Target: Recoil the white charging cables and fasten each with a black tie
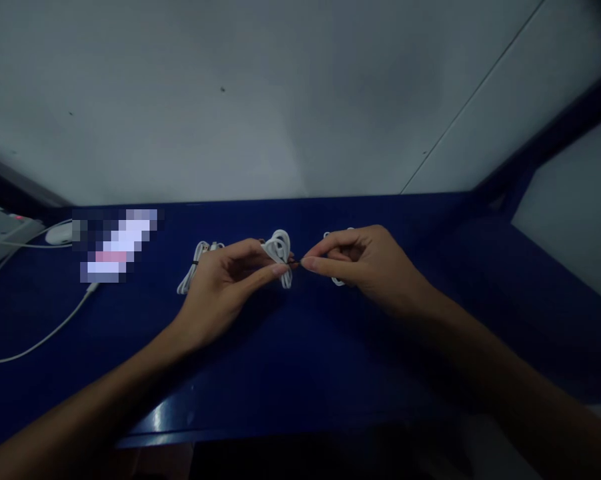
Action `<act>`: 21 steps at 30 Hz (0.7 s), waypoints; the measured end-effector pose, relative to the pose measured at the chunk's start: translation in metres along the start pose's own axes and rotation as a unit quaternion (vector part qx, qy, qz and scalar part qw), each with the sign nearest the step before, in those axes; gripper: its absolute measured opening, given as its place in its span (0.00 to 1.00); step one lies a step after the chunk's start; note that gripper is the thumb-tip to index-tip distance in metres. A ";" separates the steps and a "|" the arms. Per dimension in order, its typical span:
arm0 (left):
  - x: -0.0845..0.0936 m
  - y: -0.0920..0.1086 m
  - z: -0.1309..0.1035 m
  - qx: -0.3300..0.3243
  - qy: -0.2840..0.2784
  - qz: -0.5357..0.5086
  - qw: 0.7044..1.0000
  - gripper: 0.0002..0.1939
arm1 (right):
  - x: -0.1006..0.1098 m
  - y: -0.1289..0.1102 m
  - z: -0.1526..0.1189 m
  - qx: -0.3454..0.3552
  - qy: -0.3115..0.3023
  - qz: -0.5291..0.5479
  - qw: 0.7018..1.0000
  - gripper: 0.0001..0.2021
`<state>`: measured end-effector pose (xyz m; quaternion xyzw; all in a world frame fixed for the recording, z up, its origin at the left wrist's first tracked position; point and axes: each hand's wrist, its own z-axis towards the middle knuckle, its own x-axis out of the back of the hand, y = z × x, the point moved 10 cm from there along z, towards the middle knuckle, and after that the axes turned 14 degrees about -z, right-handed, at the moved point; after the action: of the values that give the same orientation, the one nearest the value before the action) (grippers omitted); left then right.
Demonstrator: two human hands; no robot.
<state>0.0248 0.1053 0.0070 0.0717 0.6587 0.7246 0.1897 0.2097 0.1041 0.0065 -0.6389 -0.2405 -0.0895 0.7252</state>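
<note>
A coiled white cable (279,248) is pinched between the thumb and fingers of my left hand (225,277), held up over the blue table. My right hand (380,267) pinches the end of a thin black tie (296,262) that runs to the middle of this coil. Behind my left hand lies another bundled white cable (193,270) with a dark band around it. A further white cable (337,281) shows partly behind my right hand, which hides most of it.
On the left of the blue table (280,373) lies a blurred-out bright phone-like object (125,240) with a white cord (65,323) plugged in. Beyond it is a small white rounded object (59,233). A grey wall panel (260,120) rises behind the table's back edge.
</note>
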 end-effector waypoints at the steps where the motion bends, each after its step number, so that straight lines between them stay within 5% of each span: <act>1: -0.002 0.000 0.000 0.002 -0.004 -0.007 1.000 0.06 | -0.003 0.003 0.001 -0.012 -0.021 0.015 1.000 0.05; 6: -0.008 -0.007 -0.001 0.035 -0.037 -0.048 0.998 0.09 | -0.008 0.007 0.001 -0.023 -0.059 0.058 0.996 0.07; 21: -0.022 -0.013 -0.003 0.095 -0.113 -0.037 0.988 0.12 | 0.014 -0.037 -0.011 0.189 0.072 -0.137 0.970 0.04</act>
<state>0.0462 0.0948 -0.0029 0.1463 0.7014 0.6381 0.2819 0.2085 0.0896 0.0453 -0.4436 -0.2856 -0.1864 0.8288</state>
